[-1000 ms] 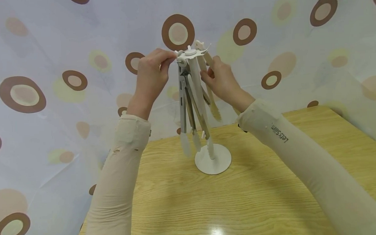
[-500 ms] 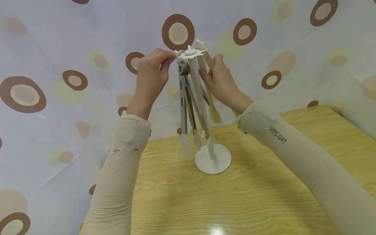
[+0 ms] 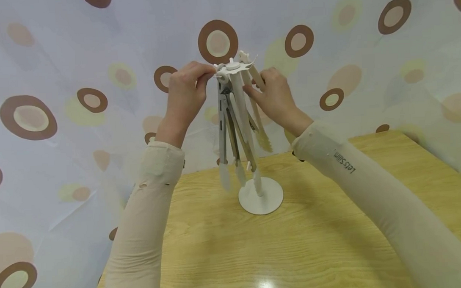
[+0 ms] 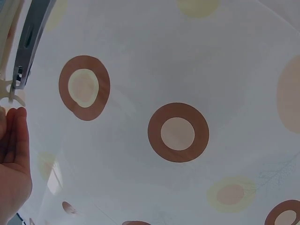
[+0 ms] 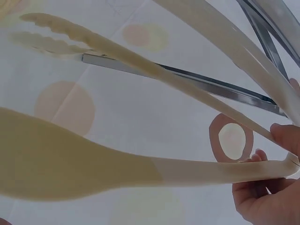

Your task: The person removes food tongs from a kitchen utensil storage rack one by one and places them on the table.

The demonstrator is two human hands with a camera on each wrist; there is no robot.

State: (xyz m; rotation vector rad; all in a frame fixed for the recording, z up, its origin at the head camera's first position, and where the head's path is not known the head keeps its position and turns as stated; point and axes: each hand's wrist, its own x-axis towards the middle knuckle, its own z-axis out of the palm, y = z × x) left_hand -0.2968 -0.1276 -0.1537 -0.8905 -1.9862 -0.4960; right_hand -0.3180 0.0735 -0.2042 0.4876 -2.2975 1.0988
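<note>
A white utensil stand [image 3: 233, 66] with hooks around its top rises from a round white base [image 3: 261, 207]. My left hand [image 3: 186, 86] pinches a hook at its left edge. Grey-handled tongs [image 3: 222, 131] with pale tips hang beneath that hook, among other utensils. At the stand's right side my right hand [image 3: 276, 93] holds the pale handle of a broad-headed cooking utensil [image 5: 70, 161]; its far end is cut off in the right wrist view, so spoon or spatula I cannot tell. My right thumb touches an arm of scalloped-tip tongs [image 5: 159, 70] hanging alongside.
The stand is on a wood-grain table [image 3: 219, 246]. Close behind hangs a pale curtain [image 3: 127, 33] printed with brown and yellow circles. Long sleeves [image 3: 145, 206] cover both forearms.
My right hand has shifted slightly around the utensil's handle, and the scalloped tongs tip has swung a little. The left hand keeps its pinch on the hook, and the base has stayed in place.
</note>
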